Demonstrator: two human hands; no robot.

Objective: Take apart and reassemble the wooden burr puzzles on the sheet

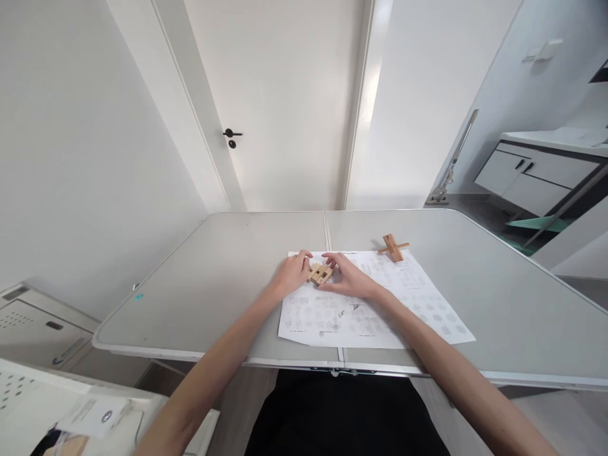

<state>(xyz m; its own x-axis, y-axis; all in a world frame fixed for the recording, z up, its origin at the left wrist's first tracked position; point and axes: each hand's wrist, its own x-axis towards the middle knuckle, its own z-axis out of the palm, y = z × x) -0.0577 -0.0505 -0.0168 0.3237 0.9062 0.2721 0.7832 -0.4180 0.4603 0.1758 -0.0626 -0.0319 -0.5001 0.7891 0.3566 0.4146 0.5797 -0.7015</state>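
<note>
Between my two hands are light wooden puzzle pieces (320,273), fitted together as a small flat block with dark square gaps, low over the printed sheet (308,323). My left hand (292,275) has its fingers curled closed at the block's left end. On the right side, my right hand (350,278) grips the block, thumb at the near edge and fingers bent over the far side. A darker wooden cross-shaped assembly (393,248) rests by the sheet's far right corner, apart from both hands.
The sheet lies on a grey folding table (228,266) with a metal rim and a centre seam. Beyond its far edge stands a white door (289,95) with a black handle. White cabinet-like units (42,329) flank the left side; a sink cabinet (536,171) is at right.
</note>
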